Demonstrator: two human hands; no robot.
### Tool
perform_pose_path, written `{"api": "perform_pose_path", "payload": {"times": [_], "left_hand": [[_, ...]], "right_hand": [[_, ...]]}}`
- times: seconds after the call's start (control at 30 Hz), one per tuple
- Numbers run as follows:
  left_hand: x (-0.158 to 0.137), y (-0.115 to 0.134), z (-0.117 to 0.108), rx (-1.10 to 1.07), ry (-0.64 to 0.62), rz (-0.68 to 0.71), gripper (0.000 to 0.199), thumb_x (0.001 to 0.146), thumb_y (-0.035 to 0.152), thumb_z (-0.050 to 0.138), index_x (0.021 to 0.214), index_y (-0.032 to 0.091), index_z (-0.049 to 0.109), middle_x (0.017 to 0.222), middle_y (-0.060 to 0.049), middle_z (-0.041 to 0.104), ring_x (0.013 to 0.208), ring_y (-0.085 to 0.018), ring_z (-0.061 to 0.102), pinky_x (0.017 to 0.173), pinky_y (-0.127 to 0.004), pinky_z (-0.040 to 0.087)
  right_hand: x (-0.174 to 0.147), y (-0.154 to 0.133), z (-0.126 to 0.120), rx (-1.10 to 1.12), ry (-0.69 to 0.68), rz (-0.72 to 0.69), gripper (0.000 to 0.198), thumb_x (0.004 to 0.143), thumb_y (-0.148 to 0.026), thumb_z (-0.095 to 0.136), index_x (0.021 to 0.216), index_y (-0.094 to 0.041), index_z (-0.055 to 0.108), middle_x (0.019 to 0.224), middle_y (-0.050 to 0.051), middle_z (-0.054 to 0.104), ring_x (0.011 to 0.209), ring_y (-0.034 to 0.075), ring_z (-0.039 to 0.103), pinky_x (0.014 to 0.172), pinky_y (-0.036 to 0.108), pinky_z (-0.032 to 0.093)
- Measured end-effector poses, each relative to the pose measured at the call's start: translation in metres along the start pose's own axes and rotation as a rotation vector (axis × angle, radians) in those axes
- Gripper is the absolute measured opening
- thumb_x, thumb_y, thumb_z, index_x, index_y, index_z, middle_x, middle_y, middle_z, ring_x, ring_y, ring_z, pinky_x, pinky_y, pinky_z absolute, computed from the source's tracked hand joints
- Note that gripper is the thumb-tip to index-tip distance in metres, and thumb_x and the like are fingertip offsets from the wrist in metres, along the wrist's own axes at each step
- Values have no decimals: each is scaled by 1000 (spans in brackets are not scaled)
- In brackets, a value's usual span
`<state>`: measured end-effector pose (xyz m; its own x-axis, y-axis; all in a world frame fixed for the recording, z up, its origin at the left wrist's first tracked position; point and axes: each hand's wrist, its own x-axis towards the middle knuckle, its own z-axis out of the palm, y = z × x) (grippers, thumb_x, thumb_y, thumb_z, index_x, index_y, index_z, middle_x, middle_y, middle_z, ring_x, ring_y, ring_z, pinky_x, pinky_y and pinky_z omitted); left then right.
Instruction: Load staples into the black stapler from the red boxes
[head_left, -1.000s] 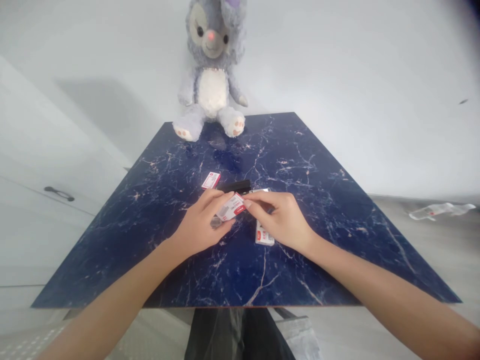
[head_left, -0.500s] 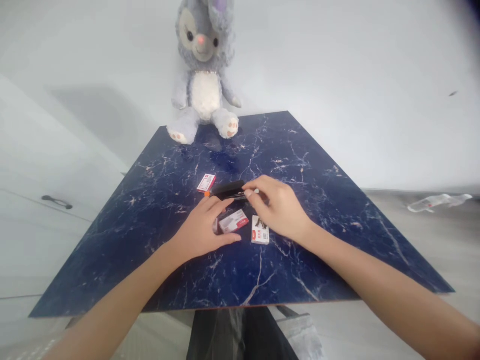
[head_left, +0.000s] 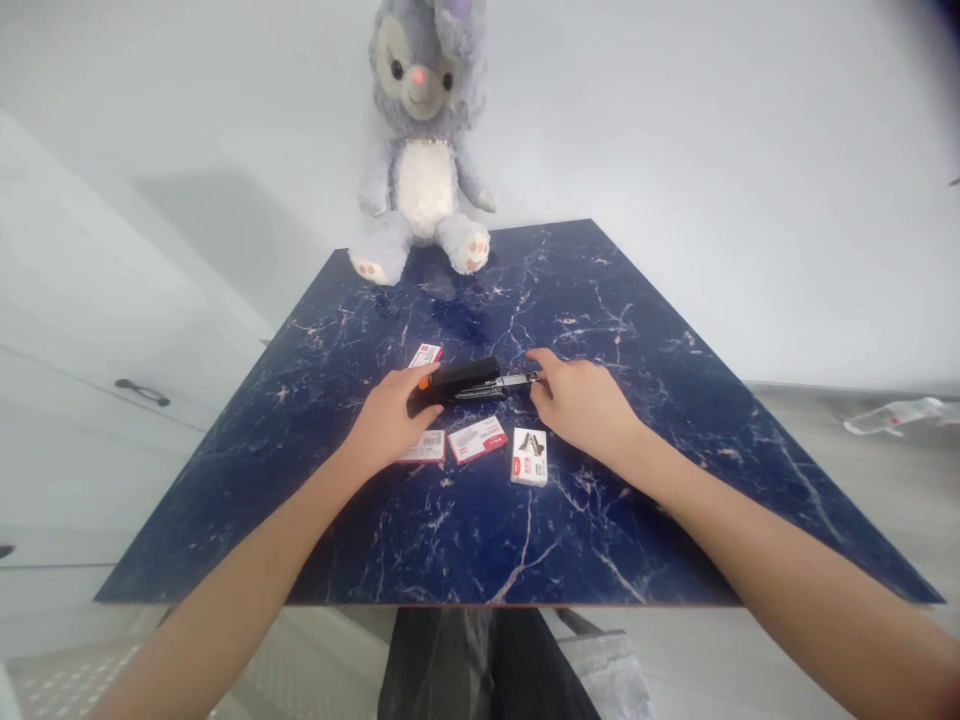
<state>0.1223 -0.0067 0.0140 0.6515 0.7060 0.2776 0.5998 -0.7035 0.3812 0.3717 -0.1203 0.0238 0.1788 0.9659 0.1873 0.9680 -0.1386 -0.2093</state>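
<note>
Head view: a black stapler with an orange part at its left end (head_left: 469,376) lies crosswise near the middle of a dark blue, white-veined marble-look table (head_left: 637,520), with a narrow silver metal strip (head_left: 517,380) jutting from its right end. The person's left hand (head_left: 388,412) is closed around the stapler's left end, index finger along the far side and thumb along the near side, only slightly parted by the body between them. The right hand (head_left: 586,405) is at the tip of the silver strip; its index finger points outward, well parted from the thumb, while the other fingers are curled. Whether these curled fingers grip the strip or merely touch it cannot be told.

Behind the stapler, a small red-and-white cardboard box (head_left: 426,353) is partly hidden by the left hand. In front lie a flat white box with a red edge and a barcode (head_left: 429,448), partly under that hand, then a tilted white-and-red box (head_left: 478,441), and, nearest the right hand, a white box printed with a dark stapler picture (head_left: 529,466). A grey-and-white plush animal (head_left: 425,185) sits upright at the table's far edge, against the pale wall (head_left: 675,150).
</note>
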Motion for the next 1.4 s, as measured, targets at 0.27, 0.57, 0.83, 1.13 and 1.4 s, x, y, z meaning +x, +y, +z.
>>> {"api": "perform_pose_path", "payload": {"times": [0.27, 0.57, 0.83, 1.13, 1.4], "left_hand": [[5, -7, -3, -146, -28, -49, 50, 80, 31, 74, 128, 29, 62, 126, -2, 69, 115, -25, 65, 105, -41, 47], [2, -5, -3, -177, -21, -43, 53, 77, 31, 77, 128, 30, 63, 123, -1, 71, 111, -25, 67, 102, -40, 49], [0, 1, -5, -195, -42, -26, 54, 77, 30, 76, 129, 29, 62, 120, -1, 72, 108, -23, 68, 100, -37, 49], [-4, 13, -7, -187, -12, -12, 48, 78, 30, 76, 124, 27, 64, 117, -2, 72, 107, -23, 68, 100, -38, 49], [4, 26, -17, -95, 96, 32, 48, 81, 34, 73, 128, 26, 62, 126, -4, 69, 112, -24, 65, 103, -39, 48]], "right_hand": [[-4, -8, 6, 11, 60, -62, 87, 86, -21, 40, 157, -1, -6, 67, 9, 67, 55, 23, 58, 64, 38, 48], [-9, -18, 13, 146, 92, -145, 82, 90, -24, 33, 156, 2, -10, 76, 11, 70, 58, 22, 58, 63, 37, 48], [-14, -22, 20, 213, 105, -200, 89, 84, -23, 36, 156, 0, -12, 84, 11, 72, 62, 22, 59, 63, 35, 48], [-19, -28, 17, 270, 59, -223, 93, 79, -23, 38, 157, -4, -9, 94, 11, 71, 80, 25, 64, 75, 40, 52], [-10, -27, 20, 516, 3, -130, 95, 79, -18, 38, 157, -10, -16, 107, 8, 74, 91, 24, 70, 85, 40, 55]]}}
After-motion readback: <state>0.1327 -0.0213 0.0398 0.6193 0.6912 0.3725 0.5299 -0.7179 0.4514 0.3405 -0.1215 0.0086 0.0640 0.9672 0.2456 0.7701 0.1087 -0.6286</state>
